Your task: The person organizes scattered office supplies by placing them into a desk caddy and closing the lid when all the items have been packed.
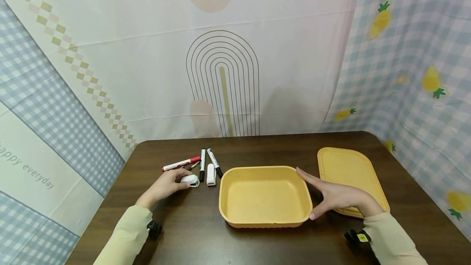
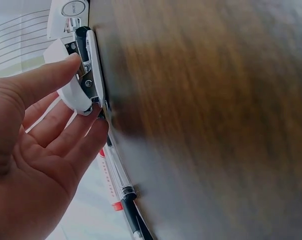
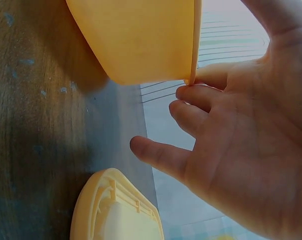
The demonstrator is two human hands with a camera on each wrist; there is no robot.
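Observation:
My left hand (image 1: 170,181) pinches a small white stapler (image 1: 190,179) between thumb and fingers, low at the left of the table. The stapler's metal inner part shows side-on in the left wrist view, its white base (image 2: 96,67) close along the tabletop. At the right end of a yellow plastic box (image 1: 266,197), my right hand (image 1: 340,196) is spread, thumb and fingertips at the rim. The right wrist view shows those fingers fairly straight, with the index fingertip partly behind the box's rim (image 3: 196,40). The box stands upright without its lid, and its inside is bare.
Near the left hand lie a red marker (image 1: 181,163), two black-capped markers (image 1: 202,165), a dark pen (image 1: 194,166) partly hidden, and a small white oblong item (image 1: 211,174). A yellow lid (image 1: 349,169) lies right of the box. Patterned cloth (image 1: 158,72) hangs behind the table.

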